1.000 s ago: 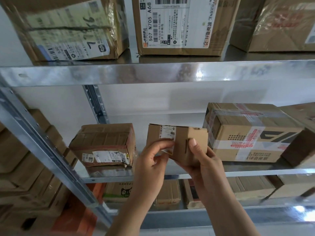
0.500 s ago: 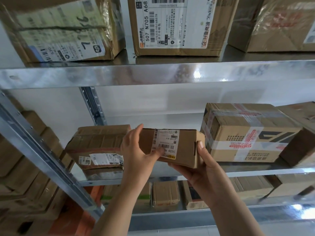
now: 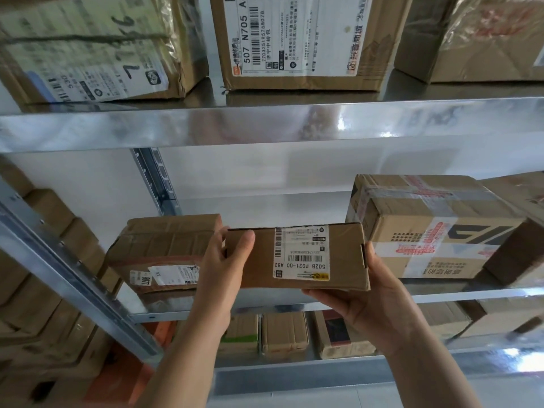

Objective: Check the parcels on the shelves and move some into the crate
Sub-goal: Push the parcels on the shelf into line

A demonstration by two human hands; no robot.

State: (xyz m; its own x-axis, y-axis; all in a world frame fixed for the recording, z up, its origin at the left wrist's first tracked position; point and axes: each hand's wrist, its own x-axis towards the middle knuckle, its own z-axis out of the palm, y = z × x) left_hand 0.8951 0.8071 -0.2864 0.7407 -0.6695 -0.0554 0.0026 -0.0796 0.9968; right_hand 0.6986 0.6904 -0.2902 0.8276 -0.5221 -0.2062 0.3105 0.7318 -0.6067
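The person holds a small cardboard parcel (image 3: pixel 259 266) between both hands, lifted just in front of the middle shelf (image 3: pixel 441 293). The left hand (image 3: pixel 223 269) grips the parcel's left end, thumb across the front face and fingers curled behind. The right hand (image 3: pixel 368 298) cradles the right end from below, thumb pressed against the side edge. The parcel's white label (image 3: pixel 301 253) faces the camera, its text upside down. On the shelf behind, a crumpled box (image 3: pixel 164 245) sits to the left and a taped box (image 3: pixel 426 228) to the right.
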